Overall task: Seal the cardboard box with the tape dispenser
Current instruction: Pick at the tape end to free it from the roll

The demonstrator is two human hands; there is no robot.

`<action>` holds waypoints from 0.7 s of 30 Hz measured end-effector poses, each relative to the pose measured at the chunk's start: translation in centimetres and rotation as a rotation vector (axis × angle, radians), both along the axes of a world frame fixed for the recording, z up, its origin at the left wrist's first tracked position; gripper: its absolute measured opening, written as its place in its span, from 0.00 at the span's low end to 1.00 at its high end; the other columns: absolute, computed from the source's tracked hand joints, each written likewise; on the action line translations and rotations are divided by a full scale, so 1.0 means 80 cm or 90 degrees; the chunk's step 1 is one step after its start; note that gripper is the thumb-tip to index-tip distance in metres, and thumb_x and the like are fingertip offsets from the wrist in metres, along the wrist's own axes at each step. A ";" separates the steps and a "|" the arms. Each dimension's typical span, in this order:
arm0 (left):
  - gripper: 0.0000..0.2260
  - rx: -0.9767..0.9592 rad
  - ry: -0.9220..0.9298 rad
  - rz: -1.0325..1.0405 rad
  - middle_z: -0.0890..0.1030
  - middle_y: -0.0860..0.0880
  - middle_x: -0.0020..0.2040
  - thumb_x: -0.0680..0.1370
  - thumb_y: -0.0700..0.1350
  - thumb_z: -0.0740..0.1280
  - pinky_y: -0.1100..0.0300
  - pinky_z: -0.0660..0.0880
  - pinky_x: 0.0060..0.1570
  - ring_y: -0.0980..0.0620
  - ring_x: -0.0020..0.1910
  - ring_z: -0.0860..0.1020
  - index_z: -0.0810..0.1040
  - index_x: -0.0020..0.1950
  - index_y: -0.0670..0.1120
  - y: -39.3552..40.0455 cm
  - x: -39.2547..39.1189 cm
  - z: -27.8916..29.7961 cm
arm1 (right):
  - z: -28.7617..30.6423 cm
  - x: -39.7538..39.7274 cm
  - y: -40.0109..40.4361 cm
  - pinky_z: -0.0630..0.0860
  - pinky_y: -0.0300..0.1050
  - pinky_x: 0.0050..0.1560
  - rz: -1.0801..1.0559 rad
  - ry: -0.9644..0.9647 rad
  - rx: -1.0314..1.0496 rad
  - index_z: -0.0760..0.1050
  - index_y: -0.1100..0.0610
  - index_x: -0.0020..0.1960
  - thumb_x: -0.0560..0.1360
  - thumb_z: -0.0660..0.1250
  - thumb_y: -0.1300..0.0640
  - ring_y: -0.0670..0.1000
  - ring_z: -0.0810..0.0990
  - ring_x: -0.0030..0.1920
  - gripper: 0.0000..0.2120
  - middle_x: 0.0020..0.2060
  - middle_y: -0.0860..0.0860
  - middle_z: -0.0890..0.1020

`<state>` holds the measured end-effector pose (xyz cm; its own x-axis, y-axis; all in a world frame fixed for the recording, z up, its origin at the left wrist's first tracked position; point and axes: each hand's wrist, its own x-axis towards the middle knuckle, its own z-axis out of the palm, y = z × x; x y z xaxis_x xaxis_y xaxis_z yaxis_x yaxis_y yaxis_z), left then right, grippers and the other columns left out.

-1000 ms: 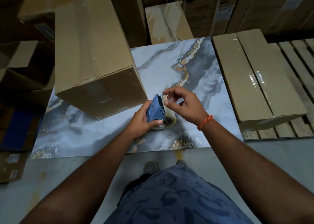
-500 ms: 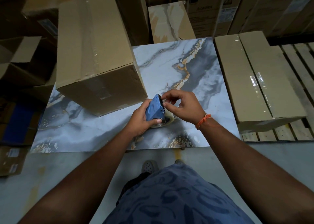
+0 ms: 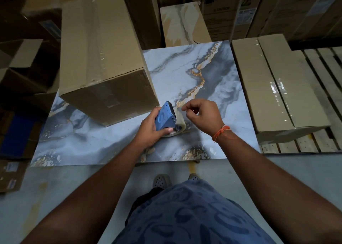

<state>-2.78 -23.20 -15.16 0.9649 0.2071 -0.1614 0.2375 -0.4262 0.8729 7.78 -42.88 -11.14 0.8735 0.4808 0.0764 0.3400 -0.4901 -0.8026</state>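
Stacked cartons ring a marbled blue-grey tabletop [image 3: 231,88] where the plain brown cardboard box [image 3: 103,58] lies at the left, while the left hand [image 3: 150,128] grips the blue tape dispenser [image 3: 165,118] beside it and the right hand [image 3: 203,115] pinches its fingertips together just above the roll; background carton print is too blurred to read.

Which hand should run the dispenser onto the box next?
Left, probably. The left hand already grips the blue tape dispenser and sits right beside the cardboard box. The right hand holds no tool; its fingertips are pinched near the tape roll, seemingly on the tape end.
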 end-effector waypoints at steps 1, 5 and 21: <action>0.29 0.001 0.001 0.002 0.79 0.53 0.63 0.72 0.50 0.80 0.49 0.78 0.61 0.52 0.63 0.79 0.71 0.69 0.56 0.001 -0.001 -0.002 | -0.002 -0.001 0.000 0.80 0.42 0.43 -0.008 0.012 -0.016 0.86 0.53 0.45 0.71 0.69 0.61 0.48 0.81 0.36 0.09 0.38 0.49 0.87; 0.31 0.024 0.008 -0.003 0.80 0.53 0.62 0.69 0.53 0.80 0.50 0.78 0.59 0.51 0.61 0.79 0.72 0.68 0.55 0.005 -0.005 -0.011 | -0.006 -0.008 0.005 0.77 0.35 0.39 -0.072 0.084 0.017 0.86 0.55 0.42 0.72 0.73 0.58 0.43 0.80 0.33 0.03 0.33 0.48 0.85; 0.31 0.078 -0.037 -0.045 0.80 0.52 0.60 0.70 0.57 0.77 0.48 0.79 0.57 0.49 0.58 0.79 0.72 0.69 0.53 0.016 -0.014 -0.038 | -0.019 -0.007 0.015 0.74 0.34 0.28 -0.208 0.449 0.106 0.78 0.55 0.32 0.70 0.76 0.65 0.44 0.78 0.29 0.12 0.33 0.52 0.82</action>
